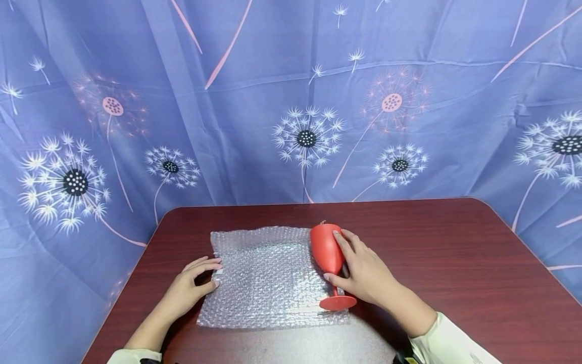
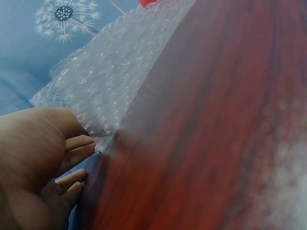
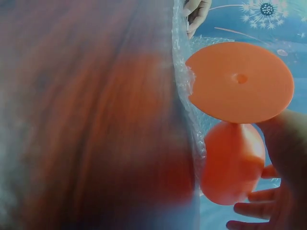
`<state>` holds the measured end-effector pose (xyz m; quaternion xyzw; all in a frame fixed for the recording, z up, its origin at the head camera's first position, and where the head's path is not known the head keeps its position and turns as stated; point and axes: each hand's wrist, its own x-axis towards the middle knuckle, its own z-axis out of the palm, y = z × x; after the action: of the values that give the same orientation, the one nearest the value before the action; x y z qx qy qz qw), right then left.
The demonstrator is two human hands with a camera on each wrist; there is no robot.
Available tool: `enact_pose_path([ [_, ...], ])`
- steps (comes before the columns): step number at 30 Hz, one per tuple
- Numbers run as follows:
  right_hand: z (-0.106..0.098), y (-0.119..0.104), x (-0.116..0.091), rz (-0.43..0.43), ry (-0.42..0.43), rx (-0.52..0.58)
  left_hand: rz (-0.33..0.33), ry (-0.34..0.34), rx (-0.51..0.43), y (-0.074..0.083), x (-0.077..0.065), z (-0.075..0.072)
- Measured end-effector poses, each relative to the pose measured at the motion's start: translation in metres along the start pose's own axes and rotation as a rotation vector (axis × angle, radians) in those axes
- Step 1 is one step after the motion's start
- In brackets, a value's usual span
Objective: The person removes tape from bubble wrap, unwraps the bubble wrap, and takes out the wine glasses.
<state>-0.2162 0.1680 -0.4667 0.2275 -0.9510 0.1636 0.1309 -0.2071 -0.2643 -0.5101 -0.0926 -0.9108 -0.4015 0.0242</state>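
Note:
A red plastic goblet lies on its side over the right edge of a sheet of bubble wrap, its round foot toward the front. My right hand holds it from the right, with the thumb across the stem and the index finger on the bowl. From the right wrist, the goblet's foot covers part of that hand. At the sheet's left edge, my left hand rests with fingers loosely bent, fingertips touching the wrap. The left wrist view shows those fingers right by a corner of the wrap.
The dark red wooden table has rounded back corners. Behind it and along the sides hangs a blue cloth printed with dandelions. Light-coloured sleeves show at both forearms.

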Motion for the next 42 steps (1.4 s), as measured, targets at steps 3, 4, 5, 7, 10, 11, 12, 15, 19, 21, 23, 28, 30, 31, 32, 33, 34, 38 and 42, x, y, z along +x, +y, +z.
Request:
enact_pose_path([
  [3, -0.002, 0.000, -0.002, 0.037, -0.016, -0.002, -0.001, -0.001, -0.005, 0.000, 0.000, 0.001],
  [4, -0.003, 0.000, -0.003, 0.052, -0.031, -0.004, -0.001, -0.003, -0.008, -0.001, 0.000, 0.001],
  [5, -0.004, 0.000, -0.003, 0.069, -0.050, -0.007, -0.002, -0.005, -0.010, -0.001, 0.000, 0.001],
  [7, -0.005, 0.001, -0.004, 0.102, -0.093, 0.012, -0.001, -0.007, -0.011, -0.001, 0.001, 0.001],
  [10, -0.007, 0.002, -0.004, 0.140, -0.169, 0.129, 0.002, -0.006, -0.011, -0.001, 0.001, 0.002],
  [11, -0.007, 0.003, -0.004, 0.149, -0.186, 0.187, 0.004, -0.005, -0.010, -0.001, 0.001, 0.002],
  [12, -0.007, 0.003, -0.004, 0.155, -0.197, 0.249, 0.005, -0.005, -0.009, 0.000, 0.001, 0.001],
  [15, -0.008, 0.004, -0.004, 0.180, -0.228, 0.416, 0.007, -0.004, -0.012, 0.000, 0.001, 0.001],
  [19, -0.008, 0.005, -0.003, 0.228, -0.260, 0.537, 0.000, -0.006, -0.004, 0.002, 0.000, 0.000],
  [21, -0.009, 0.005, -0.003, 0.257, -0.271, 0.571, -0.004, -0.007, -0.002, 0.003, 0.000, 0.000],
  [23, -0.010, 0.005, -0.003, 0.287, -0.282, 0.601, -0.005, -0.006, -0.001, 0.003, -0.001, -0.001],
  [28, -0.014, 0.008, -0.004, 0.340, -0.324, 0.756, 0.002, -0.004, -0.005, 0.002, 0.000, -0.001],
  [30, -0.015, 0.010, -0.005, 0.347, -0.343, 0.831, 0.003, -0.004, -0.001, 0.001, 0.000, 0.000],
  [31, -0.016, 0.011, -0.005, 0.352, -0.352, 0.862, 0.000, -0.006, -0.001, 0.000, 0.000, 0.000],
  [32, -0.017, 0.012, -0.006, 0.364, -0.360, 0.885, -0.003, -0.008, 0.000, -0.001, 0.000, 0.000],
  [33, -0.017, 0.013, -0.006, 0.372, -0.367, 0.908, -0.006, -0.010, -0.001, -0.001, 0.000, 0.000],
  [34, -0.018, 0.014, -0.006, 0.378, -0.370, 0.916, -0.009, -0.010, -0.002, -0.002, -0.001, 0.000],
  [38, -0.022, 0.018, -0.005, 0.419, -0.368, 0.926, -0.020, -0.016, -0.002, -0.002, -0.001, 0.000],
  [42, -0.025, 0.023, -0.004, 0.412, -0.357, 0.947, -0.026, -0.021, -0.005, -0.002, 0.000, 0.000],
])
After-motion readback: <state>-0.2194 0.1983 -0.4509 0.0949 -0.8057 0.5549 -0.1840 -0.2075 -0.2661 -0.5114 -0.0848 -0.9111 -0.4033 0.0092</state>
